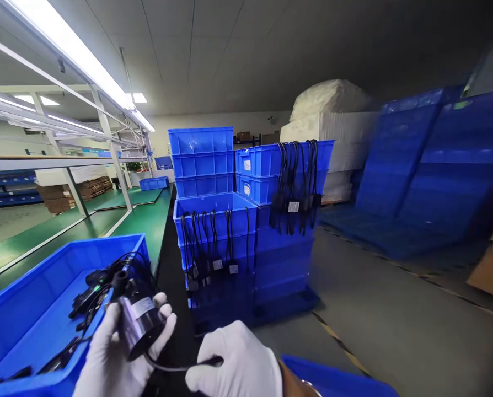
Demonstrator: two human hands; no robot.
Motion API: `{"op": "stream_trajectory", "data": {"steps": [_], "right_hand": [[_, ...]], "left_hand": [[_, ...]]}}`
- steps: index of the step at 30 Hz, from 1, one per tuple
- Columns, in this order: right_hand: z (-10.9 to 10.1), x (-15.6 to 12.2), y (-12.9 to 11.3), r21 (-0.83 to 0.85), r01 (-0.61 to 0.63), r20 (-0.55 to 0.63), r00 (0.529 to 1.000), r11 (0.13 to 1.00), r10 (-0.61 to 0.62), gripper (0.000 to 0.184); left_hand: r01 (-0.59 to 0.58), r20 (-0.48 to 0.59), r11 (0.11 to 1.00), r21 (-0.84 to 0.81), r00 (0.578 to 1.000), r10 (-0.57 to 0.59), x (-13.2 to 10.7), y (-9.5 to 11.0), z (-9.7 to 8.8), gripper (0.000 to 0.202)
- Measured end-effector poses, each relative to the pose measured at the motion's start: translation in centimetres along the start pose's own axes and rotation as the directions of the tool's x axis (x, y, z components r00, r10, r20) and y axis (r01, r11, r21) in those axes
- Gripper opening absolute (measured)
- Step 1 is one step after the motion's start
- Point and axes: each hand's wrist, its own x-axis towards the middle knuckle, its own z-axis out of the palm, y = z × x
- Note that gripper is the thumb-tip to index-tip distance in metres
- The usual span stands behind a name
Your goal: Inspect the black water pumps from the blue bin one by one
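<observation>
My left hand [118, 342], in a white glove, is wrapped round a shiny black cylindrical device [141, 317] with a pale label and a short black nozzle at its upper end. From its lower end a dark cable [170, 368] runs to the right. My right hand [236, 361], also gloved in white, pinches that cable between thumb and fingers near a black end piece. Beside my left hand stands a blue bin [43, 256] on the green bench, with black corded parts [91, 292] lying inside it.
Stacked blue crates [205, 187] rise ahead, with black cables [298, 171] and labelled parts hanging over their rims. The green bench [143, 212] runs away at left. More blue crates [440, 165] stand at right, and another blue bin [333, 380] is low in front.
</observation>
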Motion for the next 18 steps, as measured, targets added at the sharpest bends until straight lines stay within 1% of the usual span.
{"op": "stream_trajectory", "data": {"steps": [1,2,3,4,6,7,9,11,14,16,17,18], "right_hand": [[0.8,-0.6,-0.1,-0.011,0.087,-0.088,0.992,0.996,-0.087,0.016],[1.6,-1.0,-0.1,-0.033,0.18,-0.181,0.966,0.983,-0.183,0.018],[2.1,-1.4,-0.1,-0.072,0.256,-0.26,0.928,0.964,-0.266,0.021],[2.5,-1.6,-0.1,-0.118,0.316,-0.319,0.886,0.941,-0.337,0.023],[2.9,-1.5,-0.3,-0.19,0.397,-0.375,0.816,0.898,-0.44,0.028],[3.0,-1.3,-0.4,-0.212,0.422,-0.384,0.794,0.882,-0.472,0.032],[2.9,-0.7,-0.9,-0.235,0.456,-0.382,0.769,0.858,-0.513,0.039],[3.0,-0.3,-1.1,-0.253,0.478,-0.378,0.752,0.841,-0.54,0.045],[3.2,0.2,-0.7,-0.242,0.516,-0.365,0.736,0.822,-0.57,0.047],[3.6,0.5,0.1,-0.223,0.543,-0.29,0.756,0.809,-0.587,0.043],[3.8,0.7,0.5,-0.228,0.561,-0.232,0.762,0.796,-0.604,0.041],[4.0,0.9,0.9,-0.243,0.588,-0.164,0.759,0.772,-0.63,0.039]], "left_hand": [[0.063,-0.027,0.997,-0.039,0.998,-0.064,-0.5,-0.3,-0.7,0.025],[0.112,-0.03,0.989,-0.093,0.993,-0.115,-0.8,-0.6,-1.3,0.026],[0.15,0.001,0.976,-0.155,0.988,-0.152,-1.1,-0.9,-2.0,0.026],[0.191,0.021,0.958,-0.214,0.981,-0.191,-1.2,-1.2,-2.7,0.025],[0.264,0.096,0.897,-0.355,0.965,-0.246,-1.1,-1.7,-3.8,0.021],[0.284,0.116,0.874,-0.395,0.959,-0.259,-1.0,-1.9,-4.2,0.024],[0.318,0.148,0.83,-0.459,0.948,-0.281,-0.9,-2.2,-4.5,0.029],[0.336,0.151,0.791,-0.511,0.941,-0.302,-0.9,-2.3,-4.5,0.032],[0.363,0.168,0.735,-0.573,0.929,-0.328,-0.8,-2.0,-4.6,0.031],[0.411,0.21,0.714,-0.567,0.91,-0.357,-0.2,-1.7,-5.3,0.034],[0.454,0.259,0.713,-0.535,0.891,-0.372,0.3,-1.5,-5.9,0.039],[0.502,0.327,0.721,-0.477,0.863,-0.385,1.0,-1.4,-6.6,0.044]]}}
